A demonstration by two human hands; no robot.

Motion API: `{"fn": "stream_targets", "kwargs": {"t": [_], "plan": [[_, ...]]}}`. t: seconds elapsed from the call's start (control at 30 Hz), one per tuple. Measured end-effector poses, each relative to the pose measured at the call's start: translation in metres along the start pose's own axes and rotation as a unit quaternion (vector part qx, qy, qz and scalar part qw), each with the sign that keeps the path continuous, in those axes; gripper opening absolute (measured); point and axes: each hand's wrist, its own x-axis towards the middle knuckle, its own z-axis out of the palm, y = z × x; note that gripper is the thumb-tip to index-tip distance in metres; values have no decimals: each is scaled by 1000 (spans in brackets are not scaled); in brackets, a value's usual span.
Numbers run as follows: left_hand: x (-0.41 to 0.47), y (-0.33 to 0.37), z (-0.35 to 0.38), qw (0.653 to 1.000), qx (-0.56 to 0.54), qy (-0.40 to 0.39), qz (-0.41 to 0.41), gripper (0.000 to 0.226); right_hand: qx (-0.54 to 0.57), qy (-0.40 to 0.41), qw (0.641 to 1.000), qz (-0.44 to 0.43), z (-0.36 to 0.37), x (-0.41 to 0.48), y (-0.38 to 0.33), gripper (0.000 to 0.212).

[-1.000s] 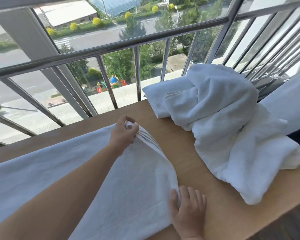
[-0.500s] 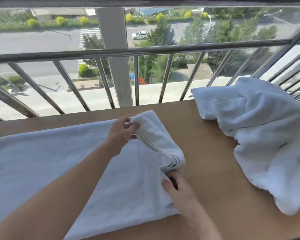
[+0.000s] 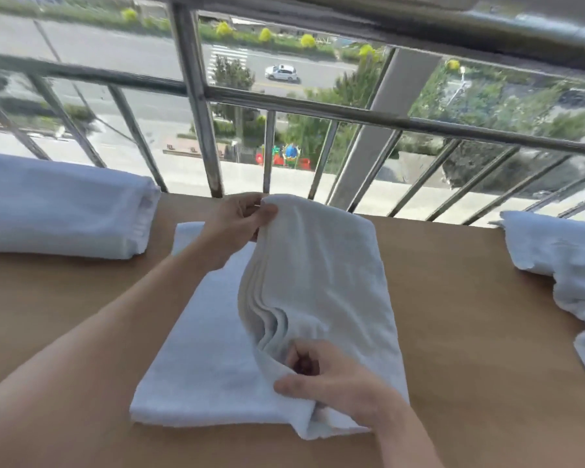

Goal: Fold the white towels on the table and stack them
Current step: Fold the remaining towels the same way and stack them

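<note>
Both hands have carried the towel's [image 3: 217, 349] striped end up and over since the earlier frame, the left hand [image 3: 240, 221] pinching the corner nearer the railing [image 3: 318, 113] and the right hand [image 3: 331, 376] pinching the corner farther from it. It lies on the table [image 3: 470, 315] just short of the railing, long axis pointing toward the railing, lifted hem facing along it toward the folded stack [image 3: 58, 211]. A neat fold probably needs both corners kept level and landed square on the lower layer's edge.
</note>
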Motion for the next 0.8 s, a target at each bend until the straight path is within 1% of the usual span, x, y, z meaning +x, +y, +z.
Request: {"fn": "stream_targets", "kwargs": {"t": [0.07, 0.13, 0.2, 0.27, 0.33, 0.37, 0.43, 0.47, 0.53, 0.57, 0.6, 0.63, 0.67, 0.7, 0.73, 0.8], "plan": [[-6, 9, -38, 1000, 6, 14, 15, 13, 2, -39, 999, 8, 27, 23, -21, 23], [-10, 13, -71, 998, 21, 53, 21, 17, -11, -64, 998, 14, 54, 47, -37, 26], [-11, 9, -98, 995, 35, 92, 28, 21, -32, -71, 997, 25, 80, 72, -46, 28], [-9, -4, -117, 992, 55, 112, 24, 18, -53, -56, 996, 43, 104, 97, -49, 28], [-1, -29, -129, 989, 81, 126, -8, 9, -61, -29, 996, 61, 123, 120, -45, 31], [2, -44, -133, 984, 110, 136, -35, 10, -63, -12, 995, 73, 131, 128, -41, 30], [4, -76, -141, 972, 157, 151, -82, 28, -70, 25, 993, 91, 147, 141, -30, 24], [3, -89, -145, 971, 158, 156, -92, 40, -87, 39, 991, 93, 154, 144, -23, 26], [-4, -106, -150, 973, 146, 163, -79, 61, -149, 57, 984, 82, 165, 147, -13, 31], [-8, -112, -152, 972, 155, 164, -66, 62, -167, 61, 981, 74, 168, 146, -11, 32], [-15, -117, -154, 970, 172, 162, -59, 56, -161, 63, 983, 68, 170, 144, -10, 32], [-22, -122, -153, 968, 192, 154, -59, 44, -135, 70, 987, 61, 168, 140, -9, 31], [-31, -126, -152, 966, 208, 140, -69, 34, -112, 86, 989, 53, 164, 136, -8, 28], [-41, -130, -149, 965, 219, 121, -83, 30, -108, 116, 987, 39, 156, 132, -5, 23], [-50, -132, -146, 965, 223, 101, -97, 31, -129, 158, 979, 20, 147, 128, -1, 16], [-63, -133, -139, 959, 242, 77, -124, 38, -195, 237, 952, -11, 126, 119, 8, 7]]}}
